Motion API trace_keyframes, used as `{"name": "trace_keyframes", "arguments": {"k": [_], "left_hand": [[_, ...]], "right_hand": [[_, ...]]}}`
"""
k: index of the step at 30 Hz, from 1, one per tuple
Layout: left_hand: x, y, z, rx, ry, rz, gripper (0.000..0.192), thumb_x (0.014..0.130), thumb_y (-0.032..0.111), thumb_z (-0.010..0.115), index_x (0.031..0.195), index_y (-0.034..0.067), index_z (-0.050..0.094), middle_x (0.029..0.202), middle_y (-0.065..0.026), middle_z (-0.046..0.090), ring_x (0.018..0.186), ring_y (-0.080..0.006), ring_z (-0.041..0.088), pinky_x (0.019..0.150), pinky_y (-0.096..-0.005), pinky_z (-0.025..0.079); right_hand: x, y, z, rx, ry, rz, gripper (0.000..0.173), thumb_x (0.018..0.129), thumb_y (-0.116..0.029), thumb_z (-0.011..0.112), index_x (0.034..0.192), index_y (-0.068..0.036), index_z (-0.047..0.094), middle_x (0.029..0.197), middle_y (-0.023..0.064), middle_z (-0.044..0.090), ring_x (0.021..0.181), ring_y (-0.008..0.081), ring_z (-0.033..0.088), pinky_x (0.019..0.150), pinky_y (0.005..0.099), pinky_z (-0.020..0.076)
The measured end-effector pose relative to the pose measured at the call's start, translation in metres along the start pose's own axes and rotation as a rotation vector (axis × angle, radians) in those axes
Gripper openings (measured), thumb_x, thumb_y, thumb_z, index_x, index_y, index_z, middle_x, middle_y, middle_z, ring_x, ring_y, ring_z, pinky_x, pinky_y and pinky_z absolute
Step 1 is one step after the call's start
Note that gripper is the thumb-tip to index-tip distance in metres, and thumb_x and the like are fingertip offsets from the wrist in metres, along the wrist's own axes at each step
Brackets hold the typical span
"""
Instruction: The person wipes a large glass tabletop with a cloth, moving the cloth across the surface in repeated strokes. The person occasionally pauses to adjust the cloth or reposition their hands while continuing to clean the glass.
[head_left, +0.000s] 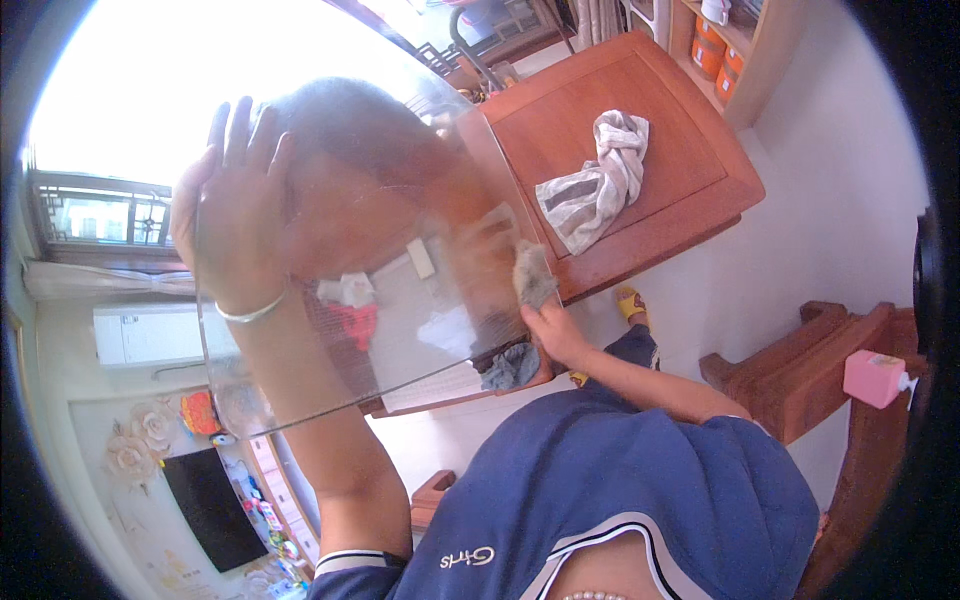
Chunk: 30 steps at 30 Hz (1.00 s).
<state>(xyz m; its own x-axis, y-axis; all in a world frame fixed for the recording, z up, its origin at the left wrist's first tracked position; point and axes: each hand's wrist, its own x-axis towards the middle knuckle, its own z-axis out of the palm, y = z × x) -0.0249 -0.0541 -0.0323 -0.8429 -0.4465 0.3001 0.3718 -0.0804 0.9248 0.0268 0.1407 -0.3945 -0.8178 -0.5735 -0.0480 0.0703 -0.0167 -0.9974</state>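
A clear glass or plastic sheet (360, 367), smeared in places, is held up at a tilt in front of me. My left hand (251, 202), with a pale bracelet at the wrist, supports it from behind at the left edge, palm and fingers showing through. Over at the right edge, my right hand (555, 330) grips a bunched grey cloth (534, 274) that lies against the sheet. Through the sheet I see a white crumpled cloth or tissue (349, 289), a red item (360, 324) and a pale block (421, 259), all blurred.
Beyond the sheet is a reddish wooden table (697, 150) with a twisted striped towel (600, 184) on it. A blue-grey cloth (511, 367) lies near my right forearm. At right, a pink pump bottle (874, 379) rests on wooden furniture (802, 382). Shelves (750, 97) stand at upper right.
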Motion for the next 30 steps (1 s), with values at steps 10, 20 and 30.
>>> {"name": "trace_keyframes", "arguments": {"k": [10,20,30], "left_hand": [[-0.001,0.0,-0.001,0.059,0.051,0.018,0.065,0.089,0.026,0.041,0.139,-0.013,0.024,0.142,-0.0305,0.028,0.136,-0.0442,0.023,0.113,-0.0548,0.018],[-0.005,0.001,-0.009,0.03,0.071,0.029,0.068,0.089,0.028,0.042,0.141,-0.011,0.021,0.145,-0.0306,0.025,0.138,-0.0427,0.021,0.114,-0.0547,0.018],[-0.008,0.003,-0.02,-0.093,0.035,0.008,0.071,0.088,0.02,0.039,0.145,-0.009,0.01,0.152,-0.0275,0.011,0.142,-0.0404,0.011,0.116,-0.0525,0.012]], "right_hand": [[-0.031,-0.011,-0.037,-0.14,-0.179,-0.128,0.025,0.089,-0.018,0.057,0.102,0.002,0.062,0.096,0.0232,0.061,0.094,0.0415,0.058,0.082,0.044,0.046],[-0.049,-0.009,-0.014,-0.18,-0.481,-0.175,0.037,0.09,-0.031,0.057,0.074,0.002,0.059,0.078,0.0231,0.061,0.074,0.0376,0.061,0.066,0.046,0.0455],[0.01,0.049,0.036,-0.42,-0.591,0.068,0.04,0.087,-0.036,0.053,0.093,0.001,0.063,0.091,0.0245,0.065,0.08,0.0371,0.064,0.075,0.0458,0.0485]]}}
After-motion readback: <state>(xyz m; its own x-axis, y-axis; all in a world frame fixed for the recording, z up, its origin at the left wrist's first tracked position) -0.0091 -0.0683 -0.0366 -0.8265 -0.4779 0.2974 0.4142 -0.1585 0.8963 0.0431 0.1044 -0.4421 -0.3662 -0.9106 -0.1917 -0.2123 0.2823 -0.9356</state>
